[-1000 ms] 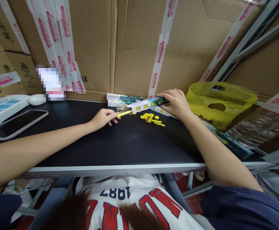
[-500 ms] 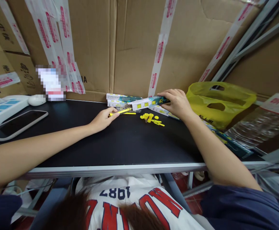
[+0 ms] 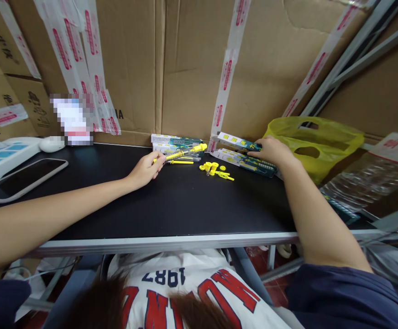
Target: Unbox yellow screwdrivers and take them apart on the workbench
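My left hand (image 3: pixel 143 170) is closed on one end of a slim stick with a clear tube and yellow ends (image 3: pixel 185 151), tilted up to the right above the table. Another yellow and clear stick (image 3: pixel 182 162) lies just below it. My right hand (image 3: pixel 274 151) grips a long narrow white-and-teal carton (image 3: pixel 238 140). Under that carton lie similar cartons (image 3: pixel 243 162). More cartons (image 3: pixel 175 140) are stacked at the back, partly hidden behind the held stick. Several small yellow plastic parts (image 3: pixel 214 168) lie loose between my hands.
A yellow plastic bag (image 3: pixel 315 141) and a clear pack of bottles (image 3: pixel 363 178) stand at the right. At the left are a phone (image 3: pixel 24 178), a power strip (image 3: pixel 7 155) and a white mouse (image 3: pixel 51 144). Large cardboard boxes (image 3: pixel 192 68) wall off the back of the black table (image 3: pixel 171 205).
The stick has come out of the carton, and its yellow far end now shows. My right hand has carried the carton to the right, over the other cartons. My left hand has barely moved.
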`<act>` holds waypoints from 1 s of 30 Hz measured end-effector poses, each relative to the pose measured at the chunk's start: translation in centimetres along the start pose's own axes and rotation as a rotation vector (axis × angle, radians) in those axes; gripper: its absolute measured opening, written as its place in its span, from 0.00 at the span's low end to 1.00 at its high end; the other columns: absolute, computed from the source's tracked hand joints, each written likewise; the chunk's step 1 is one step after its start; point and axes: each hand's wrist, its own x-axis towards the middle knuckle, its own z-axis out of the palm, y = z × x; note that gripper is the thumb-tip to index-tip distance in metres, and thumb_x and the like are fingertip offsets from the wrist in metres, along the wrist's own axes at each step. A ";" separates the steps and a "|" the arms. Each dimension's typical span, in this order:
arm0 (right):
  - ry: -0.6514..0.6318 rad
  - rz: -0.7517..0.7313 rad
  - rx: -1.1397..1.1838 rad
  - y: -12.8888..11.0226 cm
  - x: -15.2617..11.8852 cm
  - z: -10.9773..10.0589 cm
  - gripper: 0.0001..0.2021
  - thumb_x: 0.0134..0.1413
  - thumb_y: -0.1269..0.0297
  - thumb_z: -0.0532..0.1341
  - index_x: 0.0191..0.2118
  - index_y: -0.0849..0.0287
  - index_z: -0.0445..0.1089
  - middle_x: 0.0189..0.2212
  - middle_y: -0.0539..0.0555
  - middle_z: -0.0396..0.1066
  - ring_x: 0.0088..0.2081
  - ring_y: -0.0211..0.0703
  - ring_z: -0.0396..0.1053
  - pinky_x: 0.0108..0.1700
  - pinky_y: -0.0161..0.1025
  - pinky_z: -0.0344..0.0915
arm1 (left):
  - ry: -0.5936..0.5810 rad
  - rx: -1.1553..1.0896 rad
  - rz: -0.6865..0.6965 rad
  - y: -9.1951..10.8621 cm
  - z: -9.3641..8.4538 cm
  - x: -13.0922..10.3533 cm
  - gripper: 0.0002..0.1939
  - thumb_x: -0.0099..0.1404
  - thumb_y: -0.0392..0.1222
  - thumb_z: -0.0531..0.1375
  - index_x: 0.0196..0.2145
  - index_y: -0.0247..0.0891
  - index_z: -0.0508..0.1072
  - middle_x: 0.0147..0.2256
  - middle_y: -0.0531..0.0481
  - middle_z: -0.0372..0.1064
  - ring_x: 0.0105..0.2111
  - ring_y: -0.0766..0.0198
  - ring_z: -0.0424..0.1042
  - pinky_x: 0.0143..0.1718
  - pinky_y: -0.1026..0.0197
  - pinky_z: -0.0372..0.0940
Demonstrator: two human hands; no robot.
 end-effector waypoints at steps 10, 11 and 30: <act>-0.257 -0.080 0.024 -0.2 0.7 1.7 0.23 0.48 0.52 0.62 0.49 0.58 0.69 0.45 0.58 0.74 0.41 0.50 0.72 0.40 0.40 0.65 | -0.041 -0.007 0.001 -0.1 0.1 -0.2 0.17 0.69 0.54 0.50 0.32 0.38 0.61 0.24 0.58 0.59 0.18 0.75 0.60 0.21 0.70 0.56; -0.271 -0.085 0.016 -0.2 0.8 1.8 0.23 0.48 0.52 0.62 0.49 0.58 0.69 0.44 0.58 0.74 0.41 0.50 0.72 0.40 0.40 0.65 | -0.044 -0.012 0.001 0.0 0.1 -0.2 0.17 0.69 0.54 0.50 0.32 0.38 0.61 0.24 0.58 0.59 0.18 0.75 0.60 0.21 0.70 0.56; -0.337 -0.051 -0.120 -1.3 0.9 2.7 0.21 0.46 0.51 0.63 0.45 0.56 0.71 0.47 0.59 0.74 0.45 0.54 0.72 0.36 0.41 0.64 | -0.087 0.015 0.022 0.6 0.1 -0.3 0.16 0.69 0.53 0.50 0.31 0.38 0.62 0.23 0.57 0.59 0.18 0.74 0.60 0.22 0.68 0.56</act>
